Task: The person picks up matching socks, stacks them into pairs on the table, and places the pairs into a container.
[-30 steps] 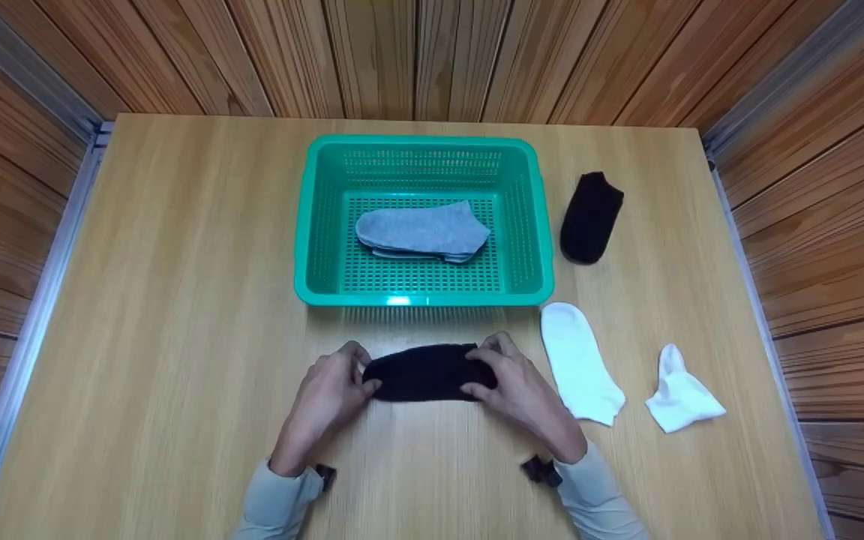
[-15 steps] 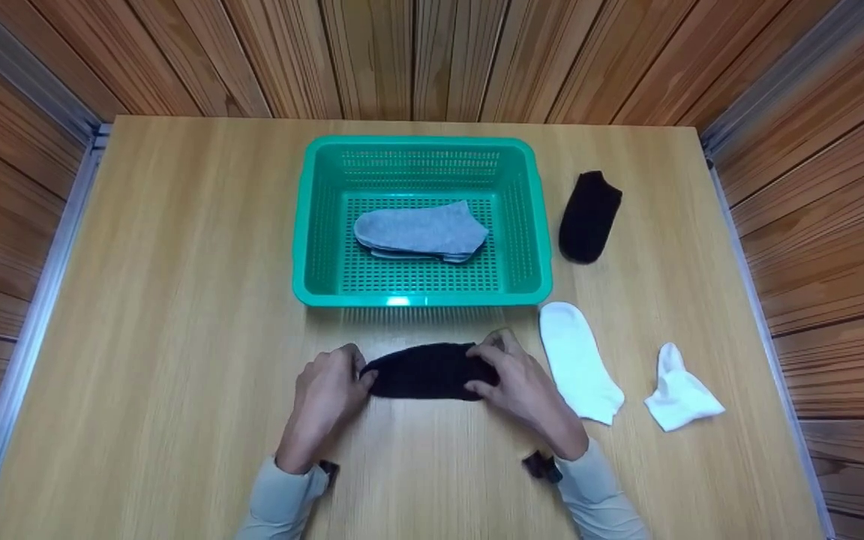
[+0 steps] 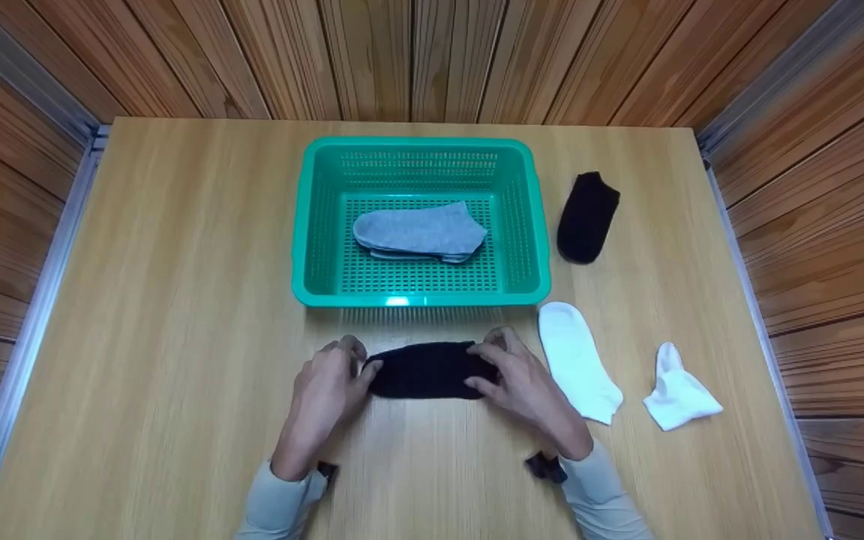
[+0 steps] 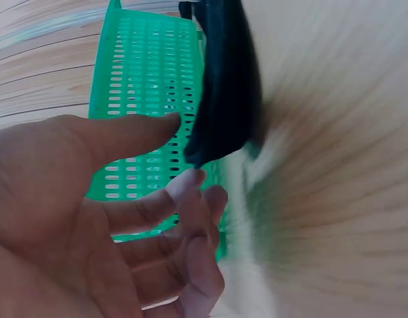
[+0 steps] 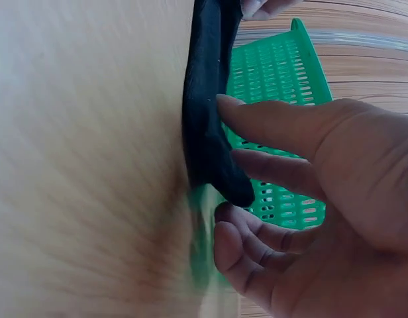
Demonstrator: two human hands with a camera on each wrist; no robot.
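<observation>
A black ankle sock (image 3: 424, 371) lies flat on the table in front of the basket, stretched sideways between my two hands. My left hand (image 3: 323, 390) is at its left end. In the left wrist view, the thumb (image 4: 141, 136) and index finger stand apart, with the index fingertip right at the end of the sock. At the right end, my right hand (image 3: 526, 382) has its thumb and index finger spread over the sock. The right wrist view shows the thumb tip (image 5: 234, 109) resting on the dark fabric, where one corner of the sock sticks up near the fingers.
A green plastic basket (image 3: 421, 298) stands behind the sock, with grey socks (image 3: 417, 231) stacked inside. To its right lies another black sock (image 3: 588, 217). A flat white sock (image 3: 578, 364) and a crumpled white sock (image 3: 679, 390) are on the right. Wooden walls surround the table.
My left hand has shifted slightly, its thumb now lying over the left end of the black sock. The right hand has hardly moved, and the other socks stay in place.
</observation>
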